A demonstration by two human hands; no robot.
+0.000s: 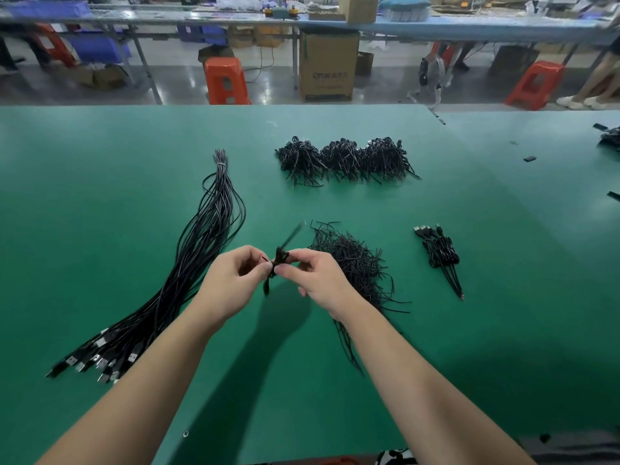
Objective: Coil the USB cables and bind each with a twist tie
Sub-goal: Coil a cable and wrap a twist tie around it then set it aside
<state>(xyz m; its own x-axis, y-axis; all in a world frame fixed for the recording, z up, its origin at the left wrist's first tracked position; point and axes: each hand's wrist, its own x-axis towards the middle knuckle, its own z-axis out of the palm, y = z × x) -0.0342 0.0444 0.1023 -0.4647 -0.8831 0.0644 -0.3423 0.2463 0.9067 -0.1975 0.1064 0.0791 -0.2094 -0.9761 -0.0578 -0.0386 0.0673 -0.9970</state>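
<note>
Above the green table (100, 182) I hold a small coiled black USB cable (279, 257) between both hands. My left hand (231, 280) pinches its left side, fingers curled. My right hand (313, 276) pinches its right side; whether that pinch is on the cable or on a twist tie is blurred. A blurred cable end sticks up and right from the coil, another hangs below. A long bundle of uncoiled USB cables (188, 273) lies to the left. A loose heap of black twist ties (355, 263) lies just right of my right hand.
Three heaps of bound coiled cables (345, 159) lie at the far middle. A few bound cables (439, 253) sit to the right. Beyond the table's far edge stand orange stools (225, 80) and a cardboard box (328, 65).
</note>
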